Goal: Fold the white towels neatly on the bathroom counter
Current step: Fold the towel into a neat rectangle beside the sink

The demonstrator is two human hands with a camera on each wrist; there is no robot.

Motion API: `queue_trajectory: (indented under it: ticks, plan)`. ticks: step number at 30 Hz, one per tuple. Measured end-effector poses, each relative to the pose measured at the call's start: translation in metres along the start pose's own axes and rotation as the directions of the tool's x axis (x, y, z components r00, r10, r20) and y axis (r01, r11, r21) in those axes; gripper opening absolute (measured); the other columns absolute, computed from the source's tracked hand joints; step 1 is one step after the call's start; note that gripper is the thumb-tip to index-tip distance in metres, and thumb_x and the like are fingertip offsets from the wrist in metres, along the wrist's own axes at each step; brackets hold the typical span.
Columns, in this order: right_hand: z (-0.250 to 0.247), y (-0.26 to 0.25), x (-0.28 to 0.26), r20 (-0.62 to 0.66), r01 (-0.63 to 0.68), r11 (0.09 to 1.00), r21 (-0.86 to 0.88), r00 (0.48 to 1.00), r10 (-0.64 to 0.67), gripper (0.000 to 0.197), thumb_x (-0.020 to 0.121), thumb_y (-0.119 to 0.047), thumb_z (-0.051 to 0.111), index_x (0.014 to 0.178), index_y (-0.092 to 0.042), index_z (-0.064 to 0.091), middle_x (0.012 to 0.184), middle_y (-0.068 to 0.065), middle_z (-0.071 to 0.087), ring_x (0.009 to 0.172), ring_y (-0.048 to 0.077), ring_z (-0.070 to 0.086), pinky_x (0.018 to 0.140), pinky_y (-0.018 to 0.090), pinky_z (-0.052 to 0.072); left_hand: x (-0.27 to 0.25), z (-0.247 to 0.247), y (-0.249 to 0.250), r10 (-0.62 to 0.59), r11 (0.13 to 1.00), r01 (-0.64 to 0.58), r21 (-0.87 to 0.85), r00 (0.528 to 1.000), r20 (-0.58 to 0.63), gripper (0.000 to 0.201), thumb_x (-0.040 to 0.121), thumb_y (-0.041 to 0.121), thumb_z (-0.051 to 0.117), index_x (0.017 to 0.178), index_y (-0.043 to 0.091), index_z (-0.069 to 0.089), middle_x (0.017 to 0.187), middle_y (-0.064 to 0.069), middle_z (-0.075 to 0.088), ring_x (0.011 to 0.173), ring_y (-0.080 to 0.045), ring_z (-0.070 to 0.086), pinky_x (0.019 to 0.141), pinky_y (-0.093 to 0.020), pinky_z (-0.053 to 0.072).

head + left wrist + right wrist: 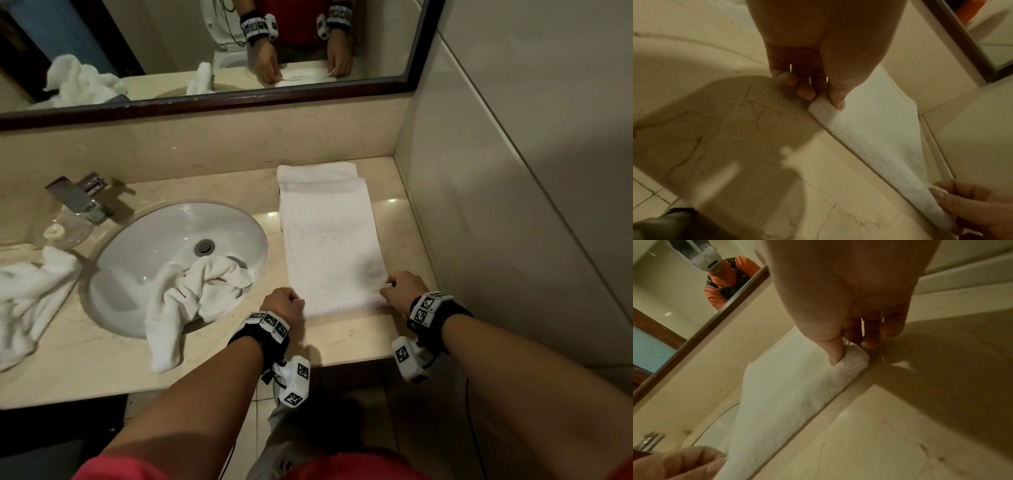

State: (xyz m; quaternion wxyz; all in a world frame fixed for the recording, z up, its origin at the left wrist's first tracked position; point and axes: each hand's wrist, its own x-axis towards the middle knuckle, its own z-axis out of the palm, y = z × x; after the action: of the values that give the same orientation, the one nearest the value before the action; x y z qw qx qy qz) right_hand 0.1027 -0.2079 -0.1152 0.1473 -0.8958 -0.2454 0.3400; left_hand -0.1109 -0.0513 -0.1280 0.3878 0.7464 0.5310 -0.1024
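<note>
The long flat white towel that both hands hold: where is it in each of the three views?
Head: long flat white towel right of centre on the beige marble counter, right of the sink.
Left wrist: a band from centre to lower right.
Right wrist: a band from centre to lower left.
Shared landmark: its near edge.

Flat towel (330, 240) plain white, fluffy nap up close. Folded towel (317, 171) behind it white too, same for crumpled towel (191, 291) over sink and heap (30, 298) at far left. Table (85, 363) beige marble, thin brown veins. Sink (164, 233) glossy white, grey drain. Faucet (80, 197) shiny chrome. Mirror frame (205, 102) dark reddish-brown. Wristbands (430, 306) black with white blocks, black-and-white square codes. Shirt (342, 466) red.
</note>
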Motion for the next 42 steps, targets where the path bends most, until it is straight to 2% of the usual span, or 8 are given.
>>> queue_trajectory:
  ticks: [6,11,18,21,25,29,34,42]
  plan:
    - [0.002,0.002,0.005,0.010,0.042,0.995,-0.087,0.999,-0.041,0.018,0.085,-0.026,0.061,0.100,-0.016,0.060,0.101,0.004,0.060,0.090,0.024,0.060,0.076,0.031,0.051,0.000,-0.003,0.001,0.019,0.997,-0.017,0.077,0.999,-0.029,0.013,0.080,0.025,0.064,0.075,0.022,0.052,0.073,0.005,0.058,0.072,-0.018,0.057,0.063,-0.025,0.041]
    - [0.004,-0.003,0.002,-0.082,0.167,0.942,-0.290,0.977,-0.199,0.021,0.084,-0.021,0.065,0.098,-0.021,0.049,0.106,0.000,0.045,0.087,0.021,0.055,0.072,0.032,0.049,-0.003,-0.003,0.004,0.091,0.995,-0.087,0.055,0.993,-0.080,0.009,0.074,0.015,0.059,0.075,0.020,0.052,0.072,0.006,0.062,0.068,-0.016,0.058,0.060,-0.026,0.045]
    - [0.021,-0.010,-0.007,0.052,0.381,0.762,-0.524,0.907,-0.417,0.010,0.087,-0.012,0.061,0.092,-0.018,0.066,0.100,-0.003,0.054,0.094,0.018,0.055,0.068,0.027,0.046,-0.008,0.007,0.013,0.393,0.906,-0.382,0.184,0.919,-0.029,0.025,0.073,-0.004,0.050,0.071,0.020,0.055,0.083,0.003,0.058,0.078,-0.020,0.057,0.067,-0.027,0.044]
    - [0.022,-0.005,-0.012,0.049,0.426,0.732,-0.532,0.878,-0.476,0.010,0.089,-0.020,0.057,0.097,-0.017,0.063,0.104,-0.004,0.053,0.097,0.017,0.052,0.071,0.027,0.042,-0.008,0.013,0.007,0.415,0.887,-0.406,0.222,0.910,0.008,0.019,0.075,0.001,0.055,0.076,0.019,0.061,0.091,0.002,0.060,0.084,-0.021,0.059,0.074,-0.031,0.050]
    - [0.019,0.000,-0.016,0.136,0.494,0.641,-0.588,0.841,-0.524,0.033,0.084,-0.032,0.059,0.114,-0.022,0.054,0.114,-0.002,0.051,0.102,0.020,0.049,0.078,0.030,0.043,-0.013,0.020,0.003,0.485,0.828,-0.458,0.323,0.874,-0.003,0.017,0.076,0.031,0.058,0.093,0.026,0.057,0.091,0.008,0.051,0.084,-0.016,0.054,0.072,-0.029,0.044]
    - [0.019,-0.002,-0.021,0.153,0.488,0.605,-0.629,0.840,-0.520,0.041,0.084,-0.024,0.059,0.124,-0.023,0.050,0.122,0.001,0.051,0.108,0.023,0.048,0.085,0.035,0.043,-0.017,0.023,0.002,0.506,0.768,-0.444,0.461,0.862,-0.012,0.042,0.073,0.042,0.064,0.111,0.029,0.051,0.104,0.009,0.052,0.095,-0.015,0.052,0.085,-0.035,0.033]
    - [0.021,-0.006,-0.019,0.097,0.443,0.654,-0.613,0.864,-0.493,0.041,0.083,-0.013,0.056,0.122,-0.024,0.051,0.122,-0.001,0.054,0.110,0.023,0.049,0.089,0.034,0.041,-0.017,0.029,0.001,0.533,0.735,-0.430,0.524,0.844,-0.054,0.034,0.073,0.026,0.060,0.106,0.027,0.054,0.104,0.008,0.054,0.097,-0.019,0.052,0.081,-0.036,0.029]
    - [0.024,-0.007,-0.022,0.117,0.430,0.588,-0.685,0.862,-0.494,0.042,0.083,-0.019,0.059,0.123,-0.025,0.049,0.124,0.000,0.051,0.114,0.023,0.046,0.094,0.037,0.038,-0.015,0.033,0.002,0.563,0.703,-0.436,0.562,0.824,-0.067,0.031,0.082,0.023,0.053,0.113,0.027,0.059,0.111,0.004,0.057,0.105,-0.020,0.050,0.084,-0.036,0.029]
